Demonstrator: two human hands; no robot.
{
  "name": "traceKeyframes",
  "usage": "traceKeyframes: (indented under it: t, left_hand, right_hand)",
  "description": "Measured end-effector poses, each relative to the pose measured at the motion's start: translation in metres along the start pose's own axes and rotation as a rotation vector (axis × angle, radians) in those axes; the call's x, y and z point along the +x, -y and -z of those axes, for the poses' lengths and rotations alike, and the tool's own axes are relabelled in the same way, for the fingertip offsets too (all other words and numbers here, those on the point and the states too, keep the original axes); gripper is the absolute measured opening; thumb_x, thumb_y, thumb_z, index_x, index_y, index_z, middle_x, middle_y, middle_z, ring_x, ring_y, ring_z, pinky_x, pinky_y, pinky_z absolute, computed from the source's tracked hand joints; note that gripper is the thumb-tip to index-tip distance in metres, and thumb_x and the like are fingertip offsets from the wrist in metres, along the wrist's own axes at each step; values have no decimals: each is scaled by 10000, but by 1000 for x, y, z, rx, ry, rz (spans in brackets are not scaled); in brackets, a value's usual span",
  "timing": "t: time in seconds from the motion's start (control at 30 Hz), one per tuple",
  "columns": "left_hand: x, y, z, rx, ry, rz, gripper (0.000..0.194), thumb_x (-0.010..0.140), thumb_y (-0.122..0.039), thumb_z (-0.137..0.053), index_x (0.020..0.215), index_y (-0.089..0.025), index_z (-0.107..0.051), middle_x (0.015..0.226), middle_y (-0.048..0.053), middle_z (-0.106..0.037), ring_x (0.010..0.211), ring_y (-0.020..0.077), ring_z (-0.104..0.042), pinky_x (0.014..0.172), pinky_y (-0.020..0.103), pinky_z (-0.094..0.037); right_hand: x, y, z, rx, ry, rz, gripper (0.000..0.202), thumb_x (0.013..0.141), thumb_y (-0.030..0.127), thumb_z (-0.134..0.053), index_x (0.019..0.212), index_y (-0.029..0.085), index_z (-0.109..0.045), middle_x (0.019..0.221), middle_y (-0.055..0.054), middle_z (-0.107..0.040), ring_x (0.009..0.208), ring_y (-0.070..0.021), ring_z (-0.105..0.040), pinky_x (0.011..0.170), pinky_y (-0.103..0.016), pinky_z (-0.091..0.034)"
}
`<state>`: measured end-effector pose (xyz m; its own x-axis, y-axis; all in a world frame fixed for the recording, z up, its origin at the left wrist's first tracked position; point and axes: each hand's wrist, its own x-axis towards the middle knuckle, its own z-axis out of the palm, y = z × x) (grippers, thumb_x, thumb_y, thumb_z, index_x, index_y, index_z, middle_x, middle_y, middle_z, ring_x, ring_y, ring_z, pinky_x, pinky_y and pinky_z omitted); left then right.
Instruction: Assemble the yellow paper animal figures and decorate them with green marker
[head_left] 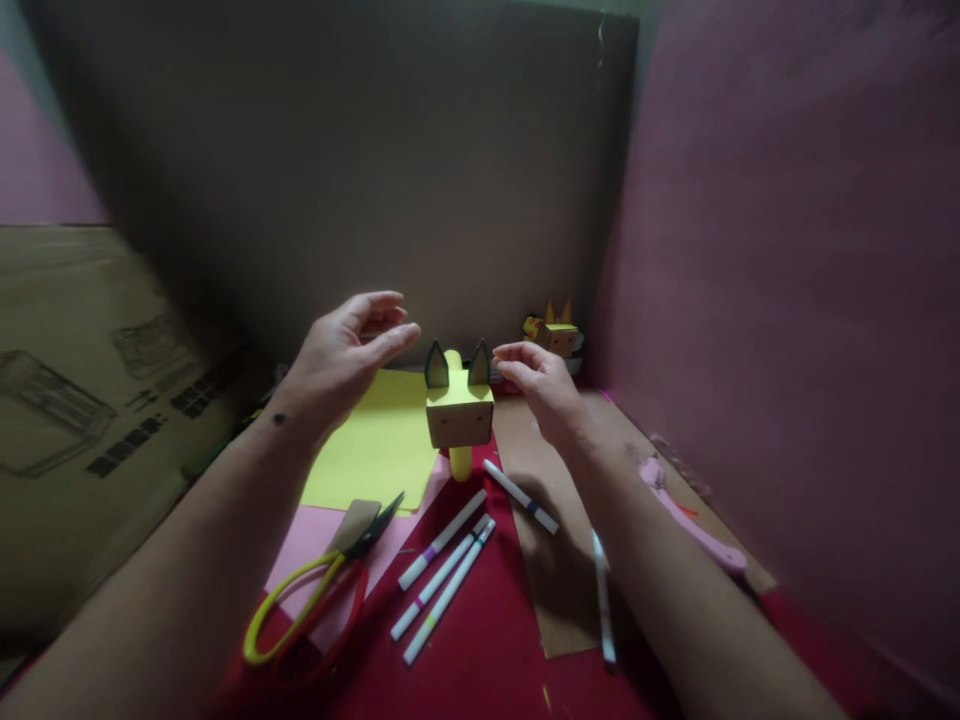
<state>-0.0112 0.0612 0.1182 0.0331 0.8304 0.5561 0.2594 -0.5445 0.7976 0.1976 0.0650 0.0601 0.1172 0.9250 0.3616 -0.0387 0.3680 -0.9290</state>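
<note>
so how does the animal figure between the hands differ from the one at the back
The front figure has dark-edged ears; the back figure has orange ears. The front figure is between the left hand and right hand, while the back figure sits beyond the right hand. The front figure looks larger in view than the back figure. Both have boxy brown faces and pointed ears.

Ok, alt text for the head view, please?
A yellow-topped cardboard figure with two pointed ears stands between the person's left grip and right grip, the right close to one ear. Scissors lie at lower left, white markers at lower centre.
</note>
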Motion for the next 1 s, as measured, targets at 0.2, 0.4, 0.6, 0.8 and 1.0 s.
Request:
traceKeyframes:
  t: [0.2, 0.4, 0.6, 0.8, 1.0]
  left_hand:
    - [-10, 20, 3, -115, -158, 152, 384, 740, -362, -746, 1049, -173, -618, 982, 62, -653, 934, 212, -637, 738, 308, -553]
    - [-32, 52, 13, -131, 55, 271, 576, 745, -474, -748, 1176, -143, -558, 1071, 105, -615, 1018, 246, -600, 682, 298, -529]
    - [-55, 70, 3, -101, 234, 385, 871, 642, -374, -835, 1368, -107, -432, 1137, 153, -593, 1084, 300, -591, 803, 384, -535]
    - [-68, 75, -4, -70, 267, 413, 983, 612, -309, -812, 1448, -132, -326, 1240, 176, -527, 1202, 328, -516, 904, 428, -501]
    - [-73, 73, -8, -94, 239, 426, 921, 575, -242, -742, 1405, -116, -363, 1139, 135, -571, 1106, 291, -560, 882, 401, -480]
  right_hand:
    - [-3, -2, -1, 50, -65, -54, 333, 697, 442, -664, 900, 182, -616, 854, -37, -657, 815, -177, -608, 684, -287, -460]
    - [-14, -15, 2, 62, -108, -150, 414, 690, 583, -622, 844, 202, -571, 814, -29, -632, 696, -164, -574, 568, -261, -429]
    - [-38, -38, 4, -26, -175, -132, 314, 772, 496, -555, 873, 200, -587, 844, -46, -646, 748, -189, -593, 593, -281, -453]
    - [-54, -48, 5, -143, -200, -43, 202, 779, 318, -535, 920, 202, -622, 881, -59, -689, 825, -219, -634, 678, -319, -491]
    - [-64, -43, -1, -269, -179, 93, 229, 806, 248, -488, 972, 185, -632, 928, -80, -716, 908, -229, -666, 830, -363, -514]
